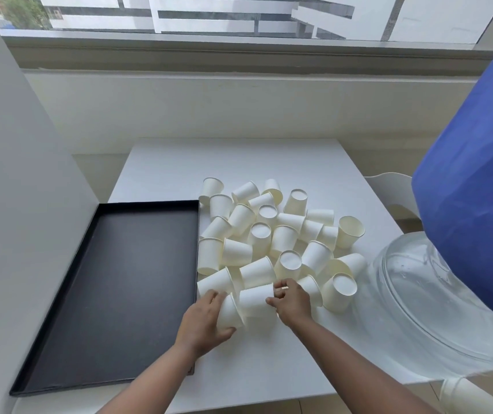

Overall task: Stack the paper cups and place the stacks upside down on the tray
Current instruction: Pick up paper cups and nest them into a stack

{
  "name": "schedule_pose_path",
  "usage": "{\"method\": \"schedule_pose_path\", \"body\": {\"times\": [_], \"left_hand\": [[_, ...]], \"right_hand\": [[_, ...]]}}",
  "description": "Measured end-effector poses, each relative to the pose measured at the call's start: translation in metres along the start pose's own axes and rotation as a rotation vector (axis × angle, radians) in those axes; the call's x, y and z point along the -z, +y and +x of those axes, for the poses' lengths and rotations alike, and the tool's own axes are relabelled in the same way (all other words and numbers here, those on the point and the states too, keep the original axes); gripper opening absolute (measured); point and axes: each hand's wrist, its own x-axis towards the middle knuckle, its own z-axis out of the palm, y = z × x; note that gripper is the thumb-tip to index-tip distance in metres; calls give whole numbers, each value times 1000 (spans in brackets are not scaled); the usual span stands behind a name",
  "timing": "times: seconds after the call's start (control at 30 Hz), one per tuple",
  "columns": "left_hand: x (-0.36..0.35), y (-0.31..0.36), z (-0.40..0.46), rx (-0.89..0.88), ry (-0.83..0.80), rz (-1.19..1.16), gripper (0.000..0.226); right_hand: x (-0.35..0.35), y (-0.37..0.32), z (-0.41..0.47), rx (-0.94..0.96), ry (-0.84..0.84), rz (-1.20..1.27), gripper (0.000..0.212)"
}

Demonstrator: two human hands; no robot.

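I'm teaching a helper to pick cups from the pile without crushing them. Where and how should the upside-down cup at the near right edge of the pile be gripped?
Take the upside-down cup by its side wall, fingers on opposite sides, coming from above and the right. Its flat base faces up and its right flank is clear, while other cups crowd its left. A light grip seems wise, since paper walls dent.

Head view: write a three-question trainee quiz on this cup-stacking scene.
1. True or false: the black rectangular tray already holds cup stacks.
2. What does the left hand grip?
A. a white paper cup
B. the tray's rim
C. nothing
3. Fill in: the loose pile of white paper cups lies to the tray's ____.

Key: 1 false, no cups lie on it. 2 A, the white paper cup; the right hand holds a second one. 3 right.
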Motion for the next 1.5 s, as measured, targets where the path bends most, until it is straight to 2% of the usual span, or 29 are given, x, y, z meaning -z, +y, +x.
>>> {"method": "schedule_pose_path", "body": {"times": [0.13,0.43,0.83,1.17,1.3,1.4,1.5], "left_hand": [[5,-7,0,18,24,-83,67],[7,-7,1,46,19,-203,65],[12,-13,2,149,116,-361,62],[21,-15,9,176,259,-476,56],[21,-22,5,192,269,-462,57],[22,-29,3,259,335,-501,58],[25,-37,1,333,406,-589,57]], "right_hand": [[8,-8,-1,114,26,6,25],[1,-22,-20,448,-79,0,17],[-13,-30,-24,608,-55,-99,19],[-25,-40,-23,643,-94,-107,19],[-29,-44,-19,645,-169,-143,18],[-30,-47,-11,502,-88,-82,18],[-32,-47,0,337,-10,-189,23]]}}
